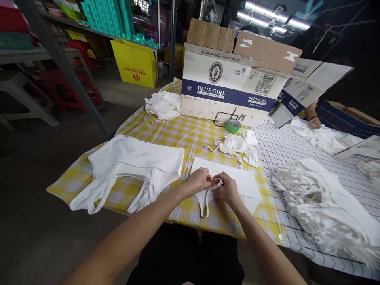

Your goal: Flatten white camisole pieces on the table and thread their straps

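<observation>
In front of me a white camisole top (249, 185) lies flat on the yellow checked tablecloth (184, 208). My left hand (200, 179) is closed in a pinch on its thin strap (206, 204), near the top's middle. Close beside it, my right hand (228, 189) pinches the same strap, which loops down toward the table edge. The fingertips nearly meet, and the exact spot they grip is partly hidden. To the left rests a neat pile of white camisole tops (139, 154), their straps hanging toward me.
Behind stand a Blue Girl beer carton (213, 79), green tape (233, 126) and crumpled white garments (237, 145). More white cloth (163, 105) lies at back left. A heap of strapped tops (323, 206) covers the right table. Another person's hand (314, 122) is at far right.
</observation>
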Demonstrator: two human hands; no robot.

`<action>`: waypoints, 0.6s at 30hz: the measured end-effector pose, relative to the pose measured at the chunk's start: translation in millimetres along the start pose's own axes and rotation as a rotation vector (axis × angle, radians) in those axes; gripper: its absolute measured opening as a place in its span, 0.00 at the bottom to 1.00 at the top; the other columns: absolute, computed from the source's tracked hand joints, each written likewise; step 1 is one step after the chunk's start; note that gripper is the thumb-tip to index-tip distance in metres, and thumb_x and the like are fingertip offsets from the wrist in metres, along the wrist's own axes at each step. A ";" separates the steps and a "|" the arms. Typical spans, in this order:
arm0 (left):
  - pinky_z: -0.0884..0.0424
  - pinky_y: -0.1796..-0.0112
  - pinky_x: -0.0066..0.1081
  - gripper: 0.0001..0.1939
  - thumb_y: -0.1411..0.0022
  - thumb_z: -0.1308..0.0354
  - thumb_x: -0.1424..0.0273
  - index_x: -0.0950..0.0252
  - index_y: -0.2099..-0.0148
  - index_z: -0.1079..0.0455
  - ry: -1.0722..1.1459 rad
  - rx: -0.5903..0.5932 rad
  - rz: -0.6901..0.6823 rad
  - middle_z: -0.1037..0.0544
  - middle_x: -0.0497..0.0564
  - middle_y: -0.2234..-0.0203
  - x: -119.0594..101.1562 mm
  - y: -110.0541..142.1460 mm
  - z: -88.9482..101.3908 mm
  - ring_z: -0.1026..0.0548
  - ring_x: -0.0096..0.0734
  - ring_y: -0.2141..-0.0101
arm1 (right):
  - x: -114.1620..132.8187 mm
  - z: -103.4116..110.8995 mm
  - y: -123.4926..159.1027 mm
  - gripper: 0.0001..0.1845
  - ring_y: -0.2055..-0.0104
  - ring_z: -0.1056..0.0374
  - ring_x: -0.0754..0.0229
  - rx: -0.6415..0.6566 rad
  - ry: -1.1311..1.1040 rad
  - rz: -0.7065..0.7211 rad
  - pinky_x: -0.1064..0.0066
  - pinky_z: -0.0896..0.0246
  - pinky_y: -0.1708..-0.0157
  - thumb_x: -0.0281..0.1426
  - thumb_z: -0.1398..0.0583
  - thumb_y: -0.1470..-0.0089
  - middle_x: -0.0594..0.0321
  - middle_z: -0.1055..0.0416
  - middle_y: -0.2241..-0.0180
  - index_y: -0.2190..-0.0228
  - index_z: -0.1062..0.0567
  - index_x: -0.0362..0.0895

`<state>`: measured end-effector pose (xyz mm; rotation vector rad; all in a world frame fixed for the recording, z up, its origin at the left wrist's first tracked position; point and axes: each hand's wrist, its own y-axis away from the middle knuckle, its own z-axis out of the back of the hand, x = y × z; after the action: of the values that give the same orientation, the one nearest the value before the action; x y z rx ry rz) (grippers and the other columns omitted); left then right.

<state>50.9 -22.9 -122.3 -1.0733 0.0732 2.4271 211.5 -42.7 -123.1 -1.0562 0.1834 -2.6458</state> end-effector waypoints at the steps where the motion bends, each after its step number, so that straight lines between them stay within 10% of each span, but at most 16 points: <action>1: 0.39 0.71 0.26 0.16 0.45 0.46 0.61 0.66 0.77 0.30 0.004 -0.004 0.007 0.29 0.51 0.75 1.2 -0.2 -0.7 0.31 0.32 0.68 | -0.6 -0.9 0.2 0.11 0.72 0.37 0.62 -0.001 0.014 0.010 0.72 0.46 0.71 0.25 0.47 0.53 0.62 0.32 0.73 0.72 0.25 0.42; 18: 0.39 0.71 0.25 0.14 0.48 0.44 0.61 0.67 0.76 0.29 0.054 -0.003 0.032 0.29 0.50 0.75 5.0 -2.9 -2.3 0.31 0.30 0.71 | -4.6 -5.7 6.3 0.20 0.70 0.38 0.62 0.008 0.095 0.129 0.74 0.45 0.69 0.15 0.53 0.63 0.63 0.36 0.71 0.71 0.30 0.44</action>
<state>50.9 -18.8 -127.0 -1.1476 0.1059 2.4274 212.1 -47.3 -131.6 -0.8851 0.2517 -2.5799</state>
